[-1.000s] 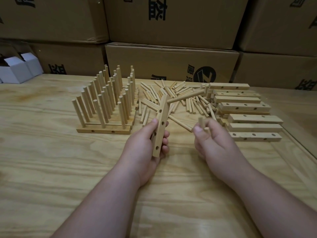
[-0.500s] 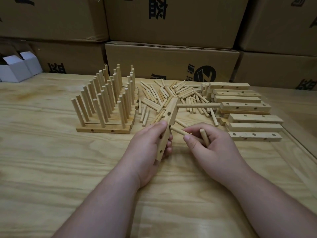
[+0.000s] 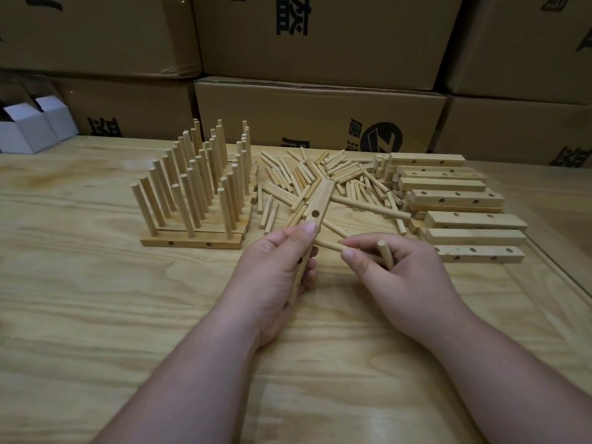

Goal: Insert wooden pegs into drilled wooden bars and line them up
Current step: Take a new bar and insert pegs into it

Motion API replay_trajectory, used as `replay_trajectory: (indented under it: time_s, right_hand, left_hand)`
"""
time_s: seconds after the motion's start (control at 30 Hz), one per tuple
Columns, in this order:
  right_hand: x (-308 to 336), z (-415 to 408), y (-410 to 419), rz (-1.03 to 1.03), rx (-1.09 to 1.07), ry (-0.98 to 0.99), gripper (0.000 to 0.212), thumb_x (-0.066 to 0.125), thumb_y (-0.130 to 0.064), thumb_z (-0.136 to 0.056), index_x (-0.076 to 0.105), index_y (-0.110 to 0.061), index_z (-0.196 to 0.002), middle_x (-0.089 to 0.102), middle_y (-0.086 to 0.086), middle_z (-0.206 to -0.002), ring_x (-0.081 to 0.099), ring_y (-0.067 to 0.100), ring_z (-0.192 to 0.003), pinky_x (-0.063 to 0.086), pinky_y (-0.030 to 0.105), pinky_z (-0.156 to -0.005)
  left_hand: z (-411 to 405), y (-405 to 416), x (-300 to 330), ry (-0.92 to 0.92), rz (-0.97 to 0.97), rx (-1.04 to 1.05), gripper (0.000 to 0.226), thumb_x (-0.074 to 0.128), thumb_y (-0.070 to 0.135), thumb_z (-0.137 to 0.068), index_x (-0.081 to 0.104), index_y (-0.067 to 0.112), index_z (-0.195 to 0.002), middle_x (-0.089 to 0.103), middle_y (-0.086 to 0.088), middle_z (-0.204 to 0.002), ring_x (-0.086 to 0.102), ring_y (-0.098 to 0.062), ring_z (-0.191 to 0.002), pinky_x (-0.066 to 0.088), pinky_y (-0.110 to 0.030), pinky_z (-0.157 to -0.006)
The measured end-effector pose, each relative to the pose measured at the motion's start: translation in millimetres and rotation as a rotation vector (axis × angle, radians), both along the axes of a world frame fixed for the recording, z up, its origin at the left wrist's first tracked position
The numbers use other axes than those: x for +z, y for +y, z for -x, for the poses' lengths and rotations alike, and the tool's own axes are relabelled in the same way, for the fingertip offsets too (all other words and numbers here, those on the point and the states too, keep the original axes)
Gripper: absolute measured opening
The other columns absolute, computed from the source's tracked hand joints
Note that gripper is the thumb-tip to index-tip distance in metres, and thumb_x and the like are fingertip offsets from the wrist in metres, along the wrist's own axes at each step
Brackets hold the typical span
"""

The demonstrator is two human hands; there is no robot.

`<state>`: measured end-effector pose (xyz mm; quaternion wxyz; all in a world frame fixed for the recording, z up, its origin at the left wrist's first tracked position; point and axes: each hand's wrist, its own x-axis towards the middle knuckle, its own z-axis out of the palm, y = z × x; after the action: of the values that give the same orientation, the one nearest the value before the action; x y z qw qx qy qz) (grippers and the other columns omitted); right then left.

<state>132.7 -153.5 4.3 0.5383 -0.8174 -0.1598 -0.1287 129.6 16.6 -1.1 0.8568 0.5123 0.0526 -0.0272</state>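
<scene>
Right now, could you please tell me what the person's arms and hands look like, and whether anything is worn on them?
Both forearms are bare, with no sleeves in view. The left hand and right hand wear no gloves, rings, watch or bracelet. The fingernails are short and unpainted.

Pegged bars [image 3: 192,200] block left; loose pegs [image 3: 320,177] ahead.

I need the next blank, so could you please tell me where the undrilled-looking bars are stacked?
Head view: the empty bars lie stacked at the table's right, beside the loose pegs.
</scene>
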Motion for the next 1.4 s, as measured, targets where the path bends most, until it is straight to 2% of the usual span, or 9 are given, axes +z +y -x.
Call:
replay_trajectory:
  time_s: [0.27, 0.5, 0.63, 0.83, 0.97, 1.1, 1.17, 1.23, 1.4]
  right_hand:
    - [2, 6, 5, 0.075, 0.002, 0.03, 0.014, 0.07, -0.03, -0.09, 0.07, -0.041, -0.082, 0.072, -0.004, -0.077, 0.064, 0.013, -0.072, 0.048, 0.023, -0.062]
    - [4, 9, 10, 0.093, -0.036, 0.039, 0.006, 0.071, -0.038, -0.088, 0.073, -0.037, -0.083, 0.074, -0.007, -0.079, 0.065, 0.007, -0.081, 0.049, 0.019, -0.067]
    - [7, 8, 10, 0.053, 0.001, 0.064, 0.014, 0.073, -0.031, -0.088, 0.072, -0.04, -0.077, 0.072, -0.022, -0.08, 0.065, -0.005, -0.082, 0.045, 0.005, -0.065]
    - [10, 7, 8, 0.0, 0.06, 0.087, 0.032, 0.074, -0.027, -0.088, 0.073, -0.052, -0.068, 0.072, -0.008, -0.096, 0.066, 0.004, -0.088, 0.046, 0.002, -0.066]
    - [11, 7, 8, 0.039, 0.054, 0.066, 0.034, 0.073, -0.028, -0.088, 0.071, -0.056, -0.068, 0.072, -0.01, -0.095, 0.065, -0.006, -0.081, 0.046, 0.003, -0.066]
    - [8, 7, 8, 0.095, 0.023, 0.025, 0.025, 0.071, -0.032, -0.09, 0.072, -0.052, -0.075, 0.072, -0.003, -0.094, 0.064, 0.012, -0.09, 0.049, 0.02, -0.072]
    - [6, 7, 10, 0.109, 0.016, 0.034, 0.005, 0.069, -0.034, -0.091, 0.073, -0.036, -0.088, 0.072, 0.006, -0.087, 0.064, 0.02, -0.085, 0.049, 0.029, -0.068]
    - [3, 7, 11, 0.112, 0.006, 0.035, 0.015, 0.067, -0.035, -0.092, 0.074, -0.023, -0.088, 0.072, 0.008, -0.078, 0.065, 0.023, -0.076, 0.048, 0.035, -0.065]
    - [5, 8, 12, 0.069, 0.007, 0.063, 0.004, 0.069, -0.035, -0.091, 0.072, -0.032, -0.092, 0.072, 0.01, -0.084, 0.064, 0.024, -0.083, 0.048, 0.033, -0.068]
  left_hand:
    - [0, 2, -2, -0.029, -0.013, -0.043, 0.04, 0.081, 0.032, -0.068, 0.072, 0.011, -0.1, 0.063, -0.001, -0.073, 0.057, -0.009, -0.063, 0.051, -0.022, -0.058]
    - [2, 2, -1, -0.019, -0.021, -0.041, 0.048, 0.084, 0.037, -0.063, 0.072, 0.013, -0.102, 0.064, 0.002, -0.071, 0.058, -0.007, -0.059, 0.05, -0.021, -0.055]
    - [2, 3, -1, -0.016, -0.025, -0.063, 0.046, 0.089, 0.038, -0.064, 0.074, 0.014, -0.101, 0.064, 0.002, -0.071, 0.057, -0.006, -0.059, 0.048, -0.021, -0.053]
    - [2, 5, -2, -0.036, -0.035, -0.1, 0.047, 0.088, 0.042, -0.059, 0.078, 0.016, -0.098, 0.064, 0.002, -0.073, 0.057, -0.007, -0.06, 0.049, -0.022, -0.055]
    - [2, 4, -2, -0.046, -0.074, -0.112, 0.048, 0.091, 0.043, -0.061, 0.082, 0.016, -0.101, 0.062, 0.005, -0.073, 0.055, -0.006, -0.063, 0.048, -0.021, -0.058]
    - [1, 4, -3, -0.02, -0.07, -0.098, 0.056, 0.082, 0.039, -0.065, 0.078, 0.01, -0.113, 0.06, 0.002, -0.075, 0.054, -0.007, -0.064, 0.049, -0.021, -0.059]
    - [1, 3, -3, -0.006, -0.068, -0.073, 0.064, 0.081, 0.036, -0.067, 0.072, 0.005, -0.122, 0.06, 0.001, -0.075, 0.054, -0.007, -0.064, 0.049, -0.021, -0.059]
    - [0, 2, -4, -0.009, -0.069, -0.055, 0.069, 0.081, 0.036, -0.065, 0.069, 0.003, -0.124, 0.06, 0.001, -0.074, 0.053, -0.008, -0.063, 0.048, -0.021, -0.059]
    - [0, 3, -5, -0.032, -0.105, -0.081, 0.052, 0.081, 0.042, -0.063, 0.08, 0.012, -0.105, 0.061, 0.003, -0.073, 0.053, -0.008, -0.062, 0.047, -0.022, -0.059]
